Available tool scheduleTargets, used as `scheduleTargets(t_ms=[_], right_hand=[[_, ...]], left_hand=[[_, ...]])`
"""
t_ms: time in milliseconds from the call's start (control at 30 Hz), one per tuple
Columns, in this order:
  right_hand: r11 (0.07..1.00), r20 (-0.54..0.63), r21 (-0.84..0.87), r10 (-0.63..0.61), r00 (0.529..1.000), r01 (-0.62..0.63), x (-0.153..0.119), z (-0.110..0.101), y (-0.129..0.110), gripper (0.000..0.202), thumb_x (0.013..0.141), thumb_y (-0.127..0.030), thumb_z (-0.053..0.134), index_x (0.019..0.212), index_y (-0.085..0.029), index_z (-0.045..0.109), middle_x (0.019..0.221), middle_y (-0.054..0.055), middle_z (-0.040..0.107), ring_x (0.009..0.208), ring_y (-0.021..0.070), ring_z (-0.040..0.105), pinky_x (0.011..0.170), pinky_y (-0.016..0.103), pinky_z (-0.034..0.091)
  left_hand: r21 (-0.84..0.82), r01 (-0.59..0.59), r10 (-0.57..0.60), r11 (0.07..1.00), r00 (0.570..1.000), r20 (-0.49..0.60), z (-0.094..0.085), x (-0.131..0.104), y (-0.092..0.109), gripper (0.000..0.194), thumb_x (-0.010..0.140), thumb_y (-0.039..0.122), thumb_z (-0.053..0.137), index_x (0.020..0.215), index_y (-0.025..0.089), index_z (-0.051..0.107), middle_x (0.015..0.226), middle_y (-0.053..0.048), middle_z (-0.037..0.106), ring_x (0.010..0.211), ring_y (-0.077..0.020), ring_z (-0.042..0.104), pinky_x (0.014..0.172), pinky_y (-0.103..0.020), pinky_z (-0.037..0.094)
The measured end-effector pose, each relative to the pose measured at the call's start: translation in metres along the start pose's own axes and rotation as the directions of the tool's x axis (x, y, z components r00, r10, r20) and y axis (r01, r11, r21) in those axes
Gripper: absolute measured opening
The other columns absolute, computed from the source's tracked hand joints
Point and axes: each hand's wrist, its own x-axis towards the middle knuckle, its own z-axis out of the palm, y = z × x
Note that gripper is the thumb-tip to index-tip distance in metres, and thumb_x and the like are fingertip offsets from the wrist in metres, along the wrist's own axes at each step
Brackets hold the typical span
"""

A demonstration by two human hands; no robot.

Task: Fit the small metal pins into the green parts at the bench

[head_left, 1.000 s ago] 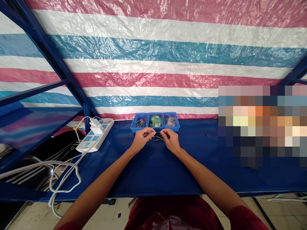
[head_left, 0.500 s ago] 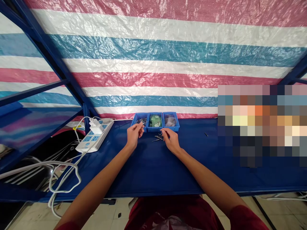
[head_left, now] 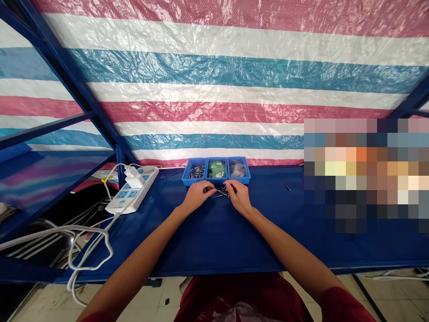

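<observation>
Presently, on my one feed, the head view. Bare left hand [head_left: 197, 195]: shifted back over the last half second from the left bin's front to the middle; fingers curled, thumb near forefinger, tips at the pile's left side. I could not tell whether they gripped a piece. Bare right hand [head_left: 240, 197]: little moved, fingers bent together at the pile's right side; any hold was too small for me to make out. Loose pile of slim dark-and-silver pieces [head_left: 220, 192]: on the blue tabletop [head_left: 214, 239], between the hands, in front of the bins. I took the change to mean both hands were at that one pile again.

Three open blue plastic bins, side by side: left bin [head_left: 185, 178], slim metallic-looking pieces; middle bin [head_left: 218, 181], green contents; right bin [head_left: 244, 180], translucent contents. Single slim dark piece [head_left: 288, 188]: well apart, to the right. White power strip with blue socket faces [head_left: 129, 205]: left of the bins. Red, white and blue striped sheeting [head_left: 234, 112]: behind everything.
</observation>
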Motion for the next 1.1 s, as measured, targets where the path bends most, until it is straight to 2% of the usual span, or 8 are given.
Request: scheduleTargets(t_ms=[67,133,333,433,567,733,1000,1100], right_hand=[[1.000,-0.002,0.001,-0.003,1.000,0.003,0.000,0.000,0.000,0.033,0.095,-0.037,0.040,0.092,-0.017,0.067,0.077,0.006,0.065,0.067,0.0166,0.061,0.062,0.026,0.047],[1.000,-0.004,0.000,-0.005,1.000,0.005,0.000,0.000,0.000,0.033,0.095,-0.036,0.040,0.091,-0.017,0.067,0.077,0.006,0.065,0.067,0.0166,0.061,0.062,0.027,0.047],[1.000,0.002,-0.009,-0.004,1.000,0.004,0.000,0.001,0.001,0.033,0.095,-0.037,0.040,0.091,-0.018,0.067,0.077,0.005,0.065,0.068,0.0165,0.061,0.061,0.026,0.047],[1.000,0.001,-0.016,-0.003,1.000,0.003,0.000,0.001,0.003,0.033,0.095,-0.037,0.040,0.092,-0.018,0.067,0.076,0.005,0.065,0.066,0.0161,0.061,0.061,0.026,0.048],[0.999,0.026,-0.025,-0.044,0.999,0.045,0.000,0.001,0.003,0.026,0.092,-0.037,0.048,0.092,-0.019,0.067,0.079,0.005,0.065,0.067,0.0155,0.059,0.062,0.026,0.048],[0.994,0.076,-0.013,-0.112,0.991,0.113,0.000,0.002,0.002,0.022,0.091,-0.035,0.052,0.089,-0.020,0.068,0.083,0.006,0.063,0.069,0.0147,0.059,0.060,0.025,0.047],[0.996,0.086,-0.028,-0.085,0.993,0.087,0.001,0.001,0.003,0.023,0.091,-0.036,0.052,0.086,-0.019,0.067,0.082,0.005,0.063,0.069,0.0152,0.058,0.062,0.026,0.047],[0.996,0.077,-0.045,-0.071,0.994,0.074,0.001,0.001,0.002,0.025,0.092,-0.037,0.050,0.087,-0.019,0.066,0.081,0.006,0.063,0.070,0.0157,0.058,0.064,0.027,0.047]], left_hand=[[0.212,-0.096,0.075,0.973,0.992,0.106,0.005,-0.003,-0.001,0.016,0.083,0.034,0.061,0.082,0.020,0.068,0.086,-0.003,0.065,0.072,-0.0167,0.059,0.064,-0.026,0.043],[0.323,-0.156,0.098,0.934,0.977,0.187,0.008,-0.005,-0.003,0.014,0.086,0.030,0.057,0.085,0.021,0.067,0.093,-0.002,0.064,0.078,-0.0170,0.060,0.068,-0.026,0.044],[0.481,-0.252,0.121,0.840,0.950,0.287,0.008,-0.005,-0.008,0.011,0.090,0.017,0.050,0.085,0.018,0.060,0.091,-0.005,0.061,0.085,-0.0187,0.059,0.070,-0.026,0.043],[0.486,-0.259,0.131,0.834,0.950,0.282,0.008,-0.006,-0.006,0.011,0.090,0.014,0.047,0.085,0.018,0.057,0.089,-0.005,0.062,0.083,-0.0188,0.059,0.070,-0.026,0.043],[0.387,-0.187,0.128,0.903,0.977,0.172,0.008,-0.007,0.000,0.013,0.091,0.015,0.043,0.089,0.019,0.055,0.081,-0.003,0.062,0.076,-0.0179,0.059,0.067,-0.026,0.042],[0.124,-0.151,0.149,0.981,0.988,0.029,0.005,-0.005,0.009,0.014,0.090,0.019,0.044,0.082,0.019,0.055,0.080,-0.002,0.063,0.074,-0.0159,0.059,0.071,-0.025,0.042],[-0.172,-0.058,0.035,0.983,0.990,-0.139,0.000,-0.004,0.017,0.020,0.085,0.034,0.054,0.076,0.018,0.061,0.073,-0.002,0.065,0.067,-0.0154,0.059,0.070,-0.026,0.046],[-0.258,-0.030,-0.021,0.966,0.981,-0.192,0.000,-0.004,0.017,0.025,0.083,0.041,0.057,0.082,0.018,0.065,0.076,-0.003,0.067,0.069,-0.0168,0.061,0.070,-0.027,0.048]])
